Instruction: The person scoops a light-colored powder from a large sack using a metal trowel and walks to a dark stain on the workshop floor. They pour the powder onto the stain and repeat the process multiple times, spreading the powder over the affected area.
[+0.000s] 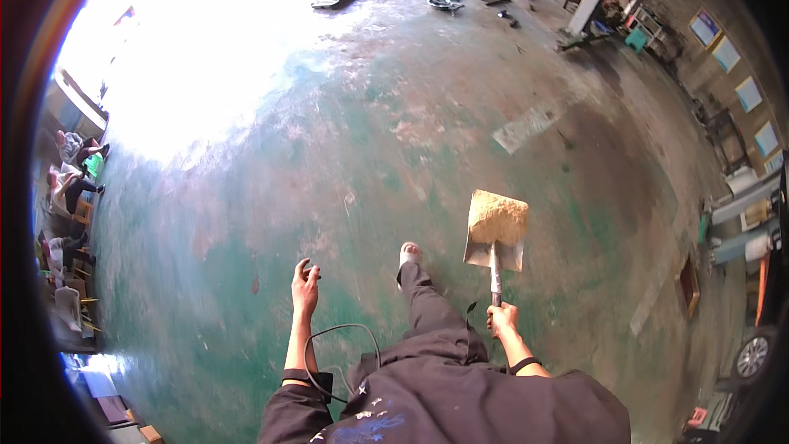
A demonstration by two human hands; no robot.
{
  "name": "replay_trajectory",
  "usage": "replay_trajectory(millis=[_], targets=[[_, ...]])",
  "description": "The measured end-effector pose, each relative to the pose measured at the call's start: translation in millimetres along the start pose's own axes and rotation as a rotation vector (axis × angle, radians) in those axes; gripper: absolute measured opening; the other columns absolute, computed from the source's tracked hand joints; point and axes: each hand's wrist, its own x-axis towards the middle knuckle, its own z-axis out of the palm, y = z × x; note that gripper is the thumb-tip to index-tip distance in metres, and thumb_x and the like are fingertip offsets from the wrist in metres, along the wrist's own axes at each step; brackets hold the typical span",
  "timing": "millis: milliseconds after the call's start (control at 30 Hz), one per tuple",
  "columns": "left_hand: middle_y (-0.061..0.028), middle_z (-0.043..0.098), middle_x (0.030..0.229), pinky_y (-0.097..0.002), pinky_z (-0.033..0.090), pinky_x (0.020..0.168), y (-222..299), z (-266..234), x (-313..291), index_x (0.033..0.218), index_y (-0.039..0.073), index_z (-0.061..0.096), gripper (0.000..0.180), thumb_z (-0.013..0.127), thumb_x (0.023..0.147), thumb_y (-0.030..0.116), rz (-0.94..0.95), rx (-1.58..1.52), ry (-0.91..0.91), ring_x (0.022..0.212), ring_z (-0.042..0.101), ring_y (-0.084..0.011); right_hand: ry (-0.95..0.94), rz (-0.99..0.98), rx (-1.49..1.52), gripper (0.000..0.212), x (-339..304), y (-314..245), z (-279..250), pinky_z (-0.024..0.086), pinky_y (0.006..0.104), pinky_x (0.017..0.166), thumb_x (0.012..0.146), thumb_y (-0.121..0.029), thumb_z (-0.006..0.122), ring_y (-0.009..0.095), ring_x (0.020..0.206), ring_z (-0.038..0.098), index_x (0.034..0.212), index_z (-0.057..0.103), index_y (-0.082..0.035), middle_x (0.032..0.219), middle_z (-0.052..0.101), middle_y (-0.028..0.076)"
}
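Shovel (495, 273) in right hand (502, 320), blade (478, 254) pointing forward, long axis fore-and-aft

Strong daylight from the upper left, glare bleaching the floor (370, 131) there to white, dimmer right side, fisheye bending toward dark corners, orange-purple fringe at upper left, people (62, 185) at left edge soft and stretched
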Motion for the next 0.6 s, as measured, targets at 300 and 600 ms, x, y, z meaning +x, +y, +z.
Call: replay_trajectory(millis=[300,600], targets=[[-0.0058,0.057,0.069,-0.0299,0.042,0.043,-50.6,-0.6,137.0,0.100,0.002,0.055,0.032,0.061,0.085,0.030,-0.779,-0.154,0.203,0.052,0.053,-0.0156,-0.015,-0.049,-0.013,0.007,183.2,-312.3,173.6,0.044,0.0343,0.035,0.063,-0.001,0.058,0.019,0.039,0.053,0.064,0.051,0.002,0.051,0.053,0.010],[-0.0132,0.064,0.080,-0.0413,0.050,0.053,-49.0,-3.1,467.4,0.102,0.001,0.058,0.038,0.054,0.087,0.035,-0.848,-0.094,0.319,0.064,0.062,-0.0281,0.074,-0.097,-0.072,0.007,357.5,-604.4,405.4,0.044,0.0355,0.036,0.063,-0.001,0.061,0.021,0.039,0.055,0.065,0.056,0.004,0.052,0.055,0.011]])
